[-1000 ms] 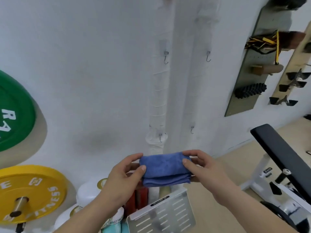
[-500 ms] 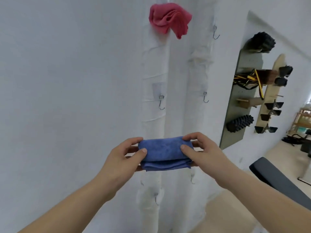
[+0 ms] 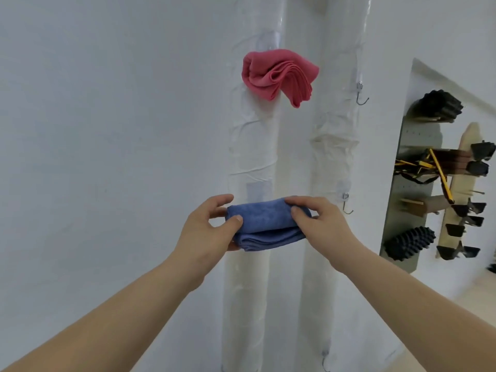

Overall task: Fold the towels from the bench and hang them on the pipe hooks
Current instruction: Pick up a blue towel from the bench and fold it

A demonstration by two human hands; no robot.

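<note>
A white wall (image 3: 107, 130) fills the background, with two vertical pipes wrapped in white covering: a left pipe (image 3: 249, 304) and a right pipe (image 3: 319, 291). On the right side a grey wall rack (image 3: 410, 183) holds its things on pegs: black ridged rollers (image 3: 409, 242), a bundle of yellow-and-black bands (image 3: 426, 167) and, on a wooden board beside it, small black handles (image 3: 468, 209).

A pink towel (image 3: 277, 76) hangs high on the left pipe, bunched in loose folds. Two bare metal hooks show on the right pipe, an upper hook (image 3: 361, 95) and a lower hook (image 3: 346, 204).

The blue towel (image 3: 267, 225) is folded into a compact, thick rectangle (several layers are visible at its lower edge) and is held in front of the left pipe, below the pink one. The left hand (image 3: 206, 232) grasps its left end, thumb on top, and the right hand (image 3: 319, 224) grasps its right end in the same way.
</note>
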